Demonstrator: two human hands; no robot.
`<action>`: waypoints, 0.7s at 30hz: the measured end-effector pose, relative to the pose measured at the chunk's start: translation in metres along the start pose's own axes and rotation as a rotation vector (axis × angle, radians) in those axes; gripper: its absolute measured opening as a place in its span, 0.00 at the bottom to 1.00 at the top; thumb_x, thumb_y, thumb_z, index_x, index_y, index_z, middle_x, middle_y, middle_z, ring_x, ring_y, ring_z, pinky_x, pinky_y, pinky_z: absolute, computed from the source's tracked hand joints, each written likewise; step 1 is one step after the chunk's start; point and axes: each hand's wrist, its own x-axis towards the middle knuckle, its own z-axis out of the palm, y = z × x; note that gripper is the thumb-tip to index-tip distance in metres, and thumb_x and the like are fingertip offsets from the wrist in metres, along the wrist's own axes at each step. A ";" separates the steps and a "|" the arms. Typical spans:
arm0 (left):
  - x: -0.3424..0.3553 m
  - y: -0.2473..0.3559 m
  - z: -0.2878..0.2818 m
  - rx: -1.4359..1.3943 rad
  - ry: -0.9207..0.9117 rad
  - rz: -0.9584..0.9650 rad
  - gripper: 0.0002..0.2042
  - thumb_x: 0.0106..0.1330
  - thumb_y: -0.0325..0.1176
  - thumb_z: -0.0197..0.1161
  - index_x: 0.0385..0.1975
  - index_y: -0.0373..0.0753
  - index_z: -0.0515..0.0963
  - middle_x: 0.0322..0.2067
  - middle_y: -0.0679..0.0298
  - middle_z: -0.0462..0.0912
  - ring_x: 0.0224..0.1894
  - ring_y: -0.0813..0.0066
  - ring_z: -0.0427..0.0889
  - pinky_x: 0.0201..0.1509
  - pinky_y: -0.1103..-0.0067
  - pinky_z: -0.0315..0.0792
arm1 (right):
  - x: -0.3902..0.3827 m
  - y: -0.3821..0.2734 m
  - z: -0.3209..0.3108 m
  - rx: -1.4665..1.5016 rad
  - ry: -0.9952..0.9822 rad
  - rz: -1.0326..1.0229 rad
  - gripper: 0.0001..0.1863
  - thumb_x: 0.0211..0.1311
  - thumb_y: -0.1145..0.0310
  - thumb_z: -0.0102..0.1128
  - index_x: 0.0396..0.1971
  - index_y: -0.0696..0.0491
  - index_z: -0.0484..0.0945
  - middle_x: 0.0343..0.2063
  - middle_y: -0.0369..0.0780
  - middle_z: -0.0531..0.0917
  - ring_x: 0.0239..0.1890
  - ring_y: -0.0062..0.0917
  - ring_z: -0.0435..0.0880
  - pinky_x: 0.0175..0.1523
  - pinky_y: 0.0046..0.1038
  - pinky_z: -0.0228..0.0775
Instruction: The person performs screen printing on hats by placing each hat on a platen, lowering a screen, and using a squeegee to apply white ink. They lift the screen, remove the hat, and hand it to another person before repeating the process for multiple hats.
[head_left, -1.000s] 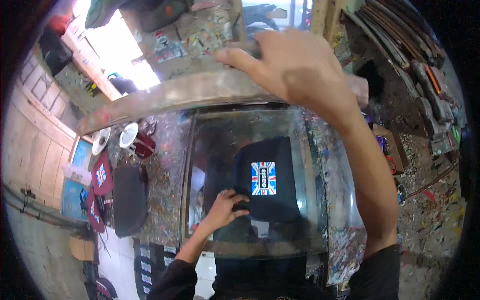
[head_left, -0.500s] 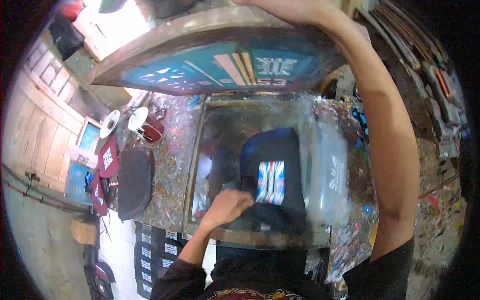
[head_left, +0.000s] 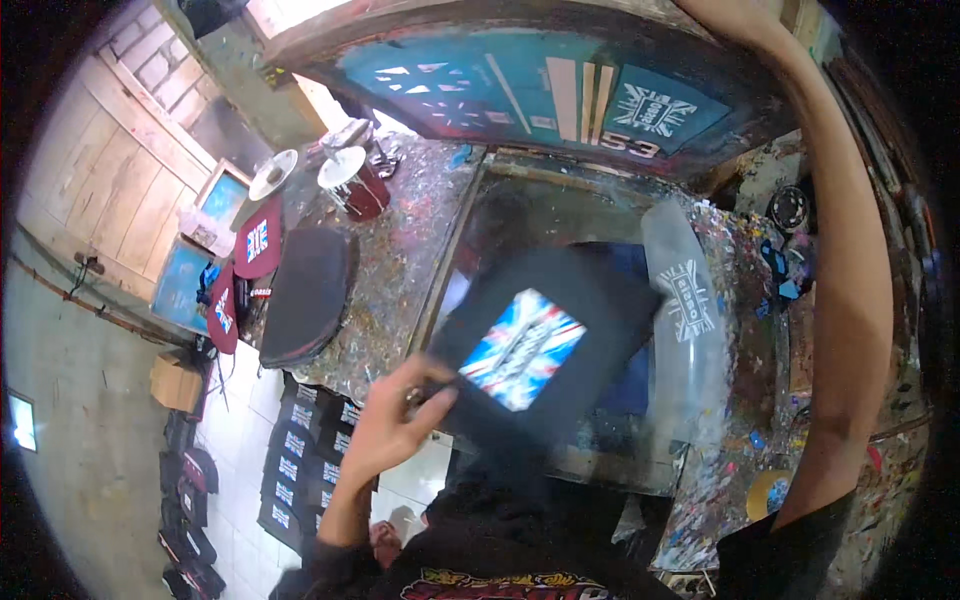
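Observation:
My left hand pinches the left edge of a black fabric panel, which is lifted and tilted over the printing bed. The panel carries a blue, white and red flag-like print. Under it shows a dark blue pad. Raised at the far side is a screen-printing frame with teal mesh and cut-out designs. My right hand grips the frame's upper edge; its fingertips are partly cut off. A clear plastic sheet with a white print lies right of the panel.
On the paint-stained table stand a dark red paint tub, a white lid, a black padded piece and maroon pieces. Printed black panels lie in rows on the floor. A tape roll sits at right.
My left hand has taken up the black panel, which has risen off the pad and turned aslant toward the left. The view has shifted; my right hand still keeps the screen frame raised.

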 end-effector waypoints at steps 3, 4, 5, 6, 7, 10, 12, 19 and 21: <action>-0.086 -0.100 -0.051 -0.139 0.208 -0.300 0.18 0.59 0.18 0.58 0.50 0.35 0.74 0.46 0.65 0.77 0.51 0.74 0.77 0.57 0.78 0.70 | -0.011 0.004 -0.011 0.002 0.099 -0.106 0.47 0.70 0.30 0.46 0.54 0.68 0.80 0.53 0.61 0.83 0.56 0.50 0.83 0.64 0.41 0.70; -0.123 -0.126 -0.069 -0.118 0.285 -0.334 0.19 0.58 0.18 0.59 0.51 0.36 0.73 0.47 0.64 0.76 0.52 0.73 0.76 0.59 0.79 0.69 | -0.009 0.002 -0.005 -0.001 0.092 -0.121 0.47 0.70 0.31 0.45 0.55 0.67 0.80 0.53 0.61 0.83 0.56 0.50 0.82 0.65 0.41 0.69; -0.164 -0.150 -0.092 -0.219 0.302 -0.485 0.19 0.58 0.19 0.60 0.51 0.37 0.74 0.47 0.64 0.76 0.52 0.72 0.76 0.61 0.76 0.69 | -0.010 0.001 -0.001 -0.005 0.079 -0.121 0.46 0.71 0.31 0.45 0.55 0.67 0.80 0.54 0.61 0.83 0.57 0.50 0.82 0.65 0.41 0.69; -0.212 -0.184 -0.118 -0.202 0.340 -0.528 0.19 0.58 0.20 0.61 0.51 0.37 0.74 0.48 0.65 0.76 0.54 0.72 0.76 0.61 0.74 0.69 | -0.007 0.005 0.006 0.006 0.064 -0.128 0.45 0.71 0.32 0.45 0.55 0.66 0.80 0.54 0.61 0.82 0.57 0.50 0.82 0.65 0.41 0.69; -0.234 -0.186 -0.129 -0.394 0.361 -0.633 0.19 0.57 0.22 0.62 0.51 0.36 0.75 0.51 0.59 0.79 0.55 0.63 0.78 0.63 0.69 0.71 | -0.010 0.005 0.001 -0.009 0.064 -0.131 0.45 0.71 0.32 0.44 0.56 0.66 0.80 0.55 0.61 0.82 0.58 0.50 0.81 0.66 0.41 0.68; -0.209 -0.202 -0.101 0.725 0.339 -0.439 0.24 0.56 0.22 0.61 0.56 0.34 0.75 0.58 0.47 0.77 0.62 0.46 0.75 0.67 0.62 0.68 | -0.018 0.010 -0.004 -0.017 0.067 -0.121 0.43 0.72 0.34 0.43 0.57 0.64 0.80 0.56 0.60 0.81 0.59 0.50 0.80 0.67 0.41 0.67; -0.114 -0.137 -0.034 0.786 0.263 -0.124 0.26 0.57 0.21 0.59 0.60 0.35 0.75 0.66 0.42 0.70 0.69 0.39 0.69 0.73 0.58 0.62 | -0.018 0.015 -0.005 -0.028 0.052 -0.102 0.42 0.73 0.35 0.43 0.57 0.63 0.79 0.57 0.60 0.81 0.60 0.51 0.80 0.68 0.41 0.66; 0.018 -0.084 0.150 0.847 -0.354 0.351 0.28 0.73 0.46 0.58 0.73 0.54 0.68 0.74 0.57 0.62 0.75 0.48 0.58 0.76 0.42 0.40 | -0.009 -0.006 -0.016 -0.029 0.017 -0.126 0.38 0.75 0.39 0.40 0.60 0.59 0.79 0.60 0.58 0.79 0.64 0.51 0.77 0.70 0.41 0.62; 0.027 -0.085 0.155 0.843 -0.414 0.335 0.27 0.74 0.47 0.57 0.73 0.55 0.67 0.74 0.57 0.62 0.74 0.49 0.60 0.76 0.42 0.41 | 0.012 0.000 0.009 0.013 -0.005 -0.180 0.37 0.75 0.40 0.40 0.59 0.59 0.79 0.61 0.58 0.79 0.64 0.51 0.76 0.71 0.41 0.61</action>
